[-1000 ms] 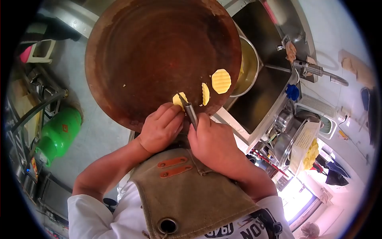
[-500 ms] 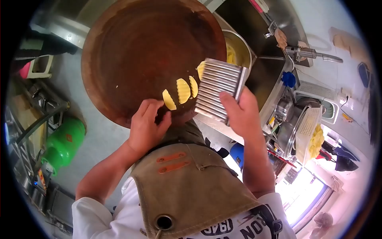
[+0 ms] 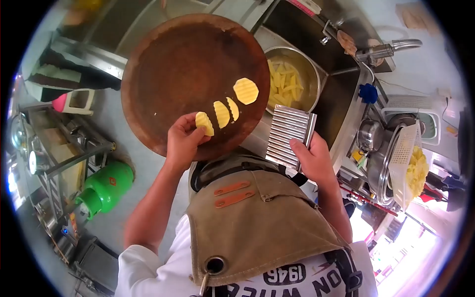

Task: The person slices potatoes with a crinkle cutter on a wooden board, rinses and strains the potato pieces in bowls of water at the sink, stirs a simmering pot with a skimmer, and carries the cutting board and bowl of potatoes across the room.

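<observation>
Between the thumb and fingers of my left hand (image 3: pixel 185 138) is a ridged yellow potato slice (image 3: pixel 204 124), at the near edge of the round brown chopping board (image 3: pixel 183 64). Two narrower slices, a middle one (image 3: pixel 221 114) and a thin one (image 3: pixel 233 109), lie just right of it. Farther right on the board rests a larger round ridged slice (image 3: pixel 246 91). My right hand (image 3: pixel 314 158) grips a metal crinkle cutter (image 3: pixel 289 136) by its edge, off the board's right side, with its corrugated face turned up.
A metal pot (image 3: pixel 315 81) with yellow potato sticks stands right of the board, beside the sink (image 3: pixel 341 91) and its faucet (image 3: pixel 391 49). A white basket (image 3: pixel 396 163) of yellow pieces is at far right. A green gas cylinder (image 3: pixel 111 185) lies at lower left.
My left hand has taken hold of the leftmost potato slice. My right hand has moved the crinkle cutter off the board toward me, uncovering the round slice. The view has shifted.
</observation>
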Motion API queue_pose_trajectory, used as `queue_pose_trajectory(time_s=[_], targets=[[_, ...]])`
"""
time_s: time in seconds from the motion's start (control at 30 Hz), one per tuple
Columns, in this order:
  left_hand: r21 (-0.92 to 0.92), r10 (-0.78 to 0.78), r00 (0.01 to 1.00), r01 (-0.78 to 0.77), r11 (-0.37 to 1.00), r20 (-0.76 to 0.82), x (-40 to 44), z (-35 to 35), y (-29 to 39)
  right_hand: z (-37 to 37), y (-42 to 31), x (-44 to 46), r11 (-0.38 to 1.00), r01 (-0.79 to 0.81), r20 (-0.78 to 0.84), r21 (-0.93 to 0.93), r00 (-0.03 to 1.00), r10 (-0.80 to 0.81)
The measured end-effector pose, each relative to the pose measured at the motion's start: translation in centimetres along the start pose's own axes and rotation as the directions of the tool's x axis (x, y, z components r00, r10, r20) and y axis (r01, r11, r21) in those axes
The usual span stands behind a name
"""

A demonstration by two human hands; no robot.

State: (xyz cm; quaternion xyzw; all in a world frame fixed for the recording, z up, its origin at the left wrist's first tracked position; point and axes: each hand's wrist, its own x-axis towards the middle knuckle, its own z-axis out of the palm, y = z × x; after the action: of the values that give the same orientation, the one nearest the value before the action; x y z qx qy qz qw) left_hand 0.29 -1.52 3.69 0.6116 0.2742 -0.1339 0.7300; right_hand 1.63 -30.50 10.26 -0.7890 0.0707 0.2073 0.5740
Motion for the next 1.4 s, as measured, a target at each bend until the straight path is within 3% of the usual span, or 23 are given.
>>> queue_pose_trajectory(time_s=[0.13,0.27,0.3,0.4,0.5,0.53,0.6,0.8,0.93,1.03,1.13,1.27,1.4], targets=[[0.137,0.070,0.989,-0.052,0.989,-0.129,0.2,1.9,-1.0,-3.4,1.6,0.1,0.999,0.027,0.022,0.038,0.999,-0.028],[0.544,0.293,0.928,-0.127,0.830,-0.231,1.6,2.4,-1.9,-5.3,3.3,0.3,0.993,0.028,0.092,0.114,0.995,-0.039],[0.693,0.400,0.883,-0.128,0.709,-0.246,1.2,3.1,-0.9,-5.6,3.6,0.5,0.996,0.050,0.123,0.075,0.991,-0.059],[0.918,0.693,0.690,-0.104,0.382,-0.210,0.5,3.7,-1.2,-6.1,2.3,0.9,0.997,0.067,0.238,-0.039,0.970,-0.056],[0.967,0.846,0.533,-0.208,0.144,-0.011,-1.7,4.9,-0.9,-5.5,1.6,2.1,0.986,0.162,0.317,-0.034,0.937,-0.143],[0.952,0.815,0.549,-0.305,-0.013,0.187,-1.5,4.2,-2.0,-5.1,1.2,2.5,0.983,0.174,0.333,-0.051,0.931,-0.147],[0.927,0.666,0.741,-0.301,0.223,0.080,-1.9,6.0,-3.3,-4.2,0.7,3.0,0.978,0.190,0.366,-0.085,0.919,-0.147],[0.879,0.746,0.661,-0.302,0.369,-0.086,0.7,6.7,-4.6,-0.5,-1.9,3.5,0.969,0.195,0.381,-0.153,0.916,-0.125],[0.805,0.663,0.738,-0.318,0.501,-0.122,0.9,5.6,-3.7,3.2,-2.0,5.0,0.940,0.234,0.365,-0.249,0.922,-0.133],[0.791,0.718,0.694,-0.466,0.396,0.049,-0.1,4.2,-3.6,6.2,-4.4,6.3,0.809,0.308,0.359,-0.501,0.924,-0.129],[0.755,0.826,0.523,-0.623,0.203,0.210,0.0,1.7,-3.3,9.5,-6.3,7.7,0.630,0.400,0.392,-0.666,0.906,-0.161],[0.702,0.814,0.488,-0.697,0.146,0.315,1.0,-0.2,-2.3,12.8,-7.9,9.0,0.377,0.479,0.491,-0.793,0.868,-0.070],[0.655,0.682,0.570,-0.735,0.175,0.458,2.1,-1.1,-4.1,14.5,-8.6,9.5,0.218,0.534,0.545,-0.817,0.838,-0.012]])
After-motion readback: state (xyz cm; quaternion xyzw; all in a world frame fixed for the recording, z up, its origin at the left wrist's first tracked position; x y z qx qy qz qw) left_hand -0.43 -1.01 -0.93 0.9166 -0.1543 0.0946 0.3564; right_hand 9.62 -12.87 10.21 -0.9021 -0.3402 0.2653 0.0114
